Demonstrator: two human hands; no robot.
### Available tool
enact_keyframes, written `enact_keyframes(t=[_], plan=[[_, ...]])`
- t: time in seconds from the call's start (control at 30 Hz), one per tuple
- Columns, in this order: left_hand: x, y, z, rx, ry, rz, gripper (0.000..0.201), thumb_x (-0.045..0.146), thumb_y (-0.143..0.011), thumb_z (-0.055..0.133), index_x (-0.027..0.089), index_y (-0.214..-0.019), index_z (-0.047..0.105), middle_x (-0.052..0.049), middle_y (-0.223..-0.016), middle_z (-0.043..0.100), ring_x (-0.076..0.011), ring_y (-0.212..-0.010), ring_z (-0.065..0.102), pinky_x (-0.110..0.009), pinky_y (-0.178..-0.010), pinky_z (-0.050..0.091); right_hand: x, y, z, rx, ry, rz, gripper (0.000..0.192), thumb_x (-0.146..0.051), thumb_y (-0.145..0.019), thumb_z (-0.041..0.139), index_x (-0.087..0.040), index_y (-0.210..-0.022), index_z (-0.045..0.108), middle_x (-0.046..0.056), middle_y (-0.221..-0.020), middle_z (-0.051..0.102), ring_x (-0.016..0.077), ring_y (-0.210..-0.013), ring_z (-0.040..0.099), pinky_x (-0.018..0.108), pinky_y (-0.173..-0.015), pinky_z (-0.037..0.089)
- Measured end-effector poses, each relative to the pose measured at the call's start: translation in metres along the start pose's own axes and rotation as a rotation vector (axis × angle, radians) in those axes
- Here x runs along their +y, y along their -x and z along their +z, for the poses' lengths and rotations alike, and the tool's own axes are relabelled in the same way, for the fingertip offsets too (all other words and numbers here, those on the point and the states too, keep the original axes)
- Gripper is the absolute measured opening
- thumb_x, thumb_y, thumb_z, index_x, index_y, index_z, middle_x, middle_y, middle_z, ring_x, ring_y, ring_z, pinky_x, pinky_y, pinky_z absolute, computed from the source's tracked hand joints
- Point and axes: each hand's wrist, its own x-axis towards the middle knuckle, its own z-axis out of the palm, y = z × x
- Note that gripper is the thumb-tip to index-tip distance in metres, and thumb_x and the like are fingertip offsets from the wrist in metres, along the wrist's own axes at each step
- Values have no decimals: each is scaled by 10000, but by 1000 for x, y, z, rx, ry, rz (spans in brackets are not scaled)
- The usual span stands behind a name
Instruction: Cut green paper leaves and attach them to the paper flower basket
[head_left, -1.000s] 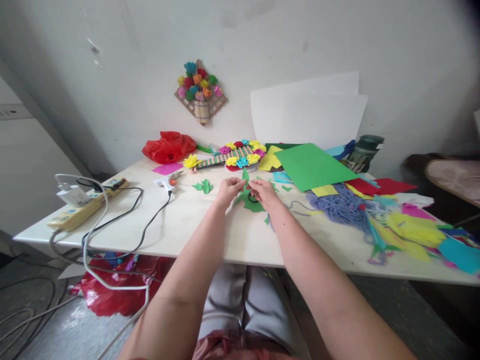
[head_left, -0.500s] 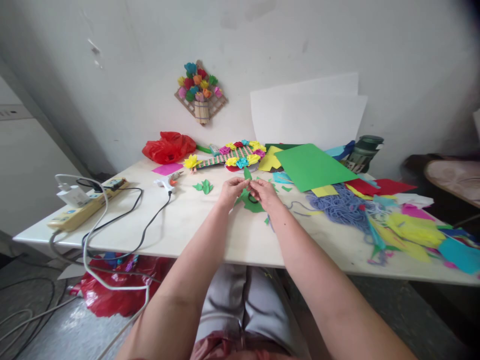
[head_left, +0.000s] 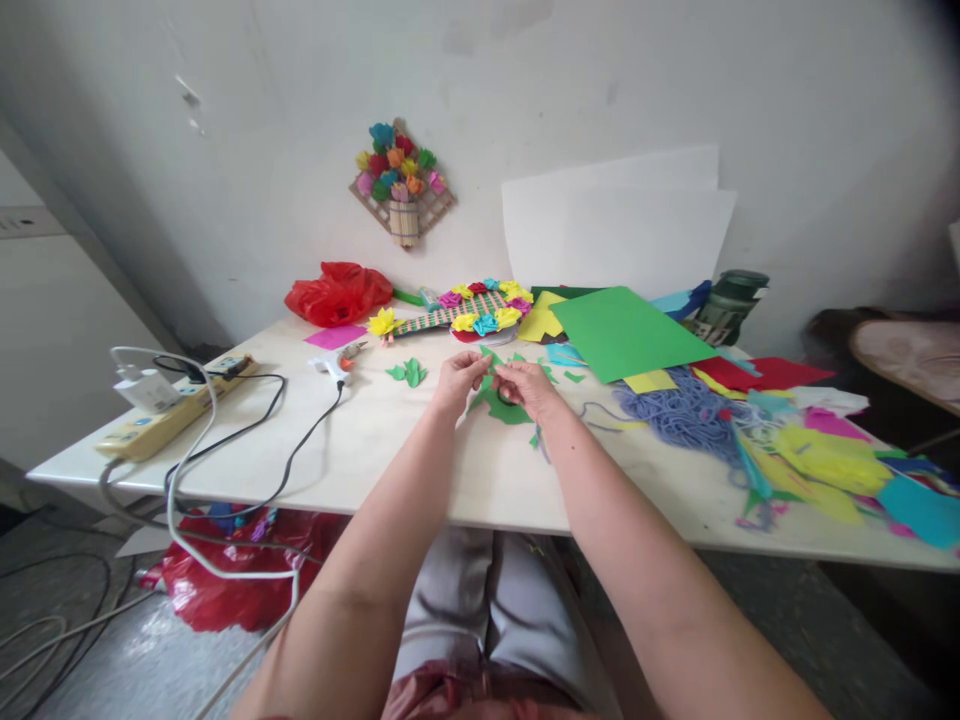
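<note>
A small green paper piece (head_left: 491, 362) sits just above the middle of the frame, pinched between the fingertips of both hands. The left hand (head_left: 459, 378) grips it from the left of the frame and the right hand (head_left: 526, 386) from the right, fingers of each closed on the paper, the two hands almost touching. The piece is too small to read its full shape; the bit showing above the fingers points up and slightly left, so its long axis seems to run roughly up the frame.

Directly below the hands a larger green paper scrap (head_left: 504, 407) lies flat on the pale table (head_left: 420, 460). Left of the hands lies a green cut-out leaf (head_left: 408, 373), and further left a glue gun (head_left: 335, 364) with its black cord. Above the hands is a woven strip with paper flowers (head_left: 472, 306). To the upper right rests a green paper sheet (head_left: 622, 330), and further right a heap of purple yarn (head_left: 686, 412).
</note>
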Motion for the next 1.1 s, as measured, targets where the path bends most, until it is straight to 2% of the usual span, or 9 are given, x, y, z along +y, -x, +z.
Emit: enact_keyframes(t=[0.13, 0.33, 0.57, 0.83, 1.0, 1.1], plan=[[0, 1, 0, -22, -2, -1, 324, 414, -634, 719, 152, -612, 530, 51, -437, 438, -41, -397, 338, -215, -422, 212, 1, 0, 1, 10, 29, -46, 325, -394, -556, 740, -163, -507, 516, -13, -455, 544, 40, -341, 360, 184, -325, 183], [1, 0, -2, 30, 24, -4, 384, 384, -624, 723, 169, -519, 422, 61, -405, 382, -37, -381, 313, -224, -420, 197, -1, 2, 1, -40, 60, 1, 287, -342, -549, 723, -161, -492, 508, -21, -419, 518, 43, -336, 360, 180, -334, 192], [3, 0, 0, 63, 160, -19, 359, 284, -622, 693, 173, -495, 375, 64, -409, 370, -33, -373, 298, -226, -417, 194, 0, 1, 6, 37, 37, -17, 287, -339, -549, 723, -159, -503, 504, -25, -424, 517, 39, -331, 360, 176, -327, 187], [0, -4, -2, 119, 127, -55, 309, 385, -682, 639, 150, -545, 490, 20, -485, 488, -40, -381, 325, -231, -399, 217, 2, -1, 6, 95, -1, -17, 312, -405, -606, 714, -154, -560, 535, -42, -437, 491, 36, -341, 360, 174, -321, 188], [0, -1, -1, 54, 15, -15, 336, 418, -631, 711, 144, -557, 531, 20, -494, 508, -37, -390, 345, -222, -400, 216, 3, -4, 2, 182, 3, -63, 331, -413, -612, 717, -165, -537, 510, -48, -425, 470, 37, -331, 345, 184, -317, 191], [0, 0, 1, 19, -26, -23, 322, 392, -596, 741, 141, -563, 542, 26, -478, 500, -38, -397, 358, -212, -410, 232, 5, -5, 1, 187, 9, -87, 351, -431, -603, 724, -170, -521, 503, -46, -416, 467, 39, -327, 345, 187, -315, 194]])
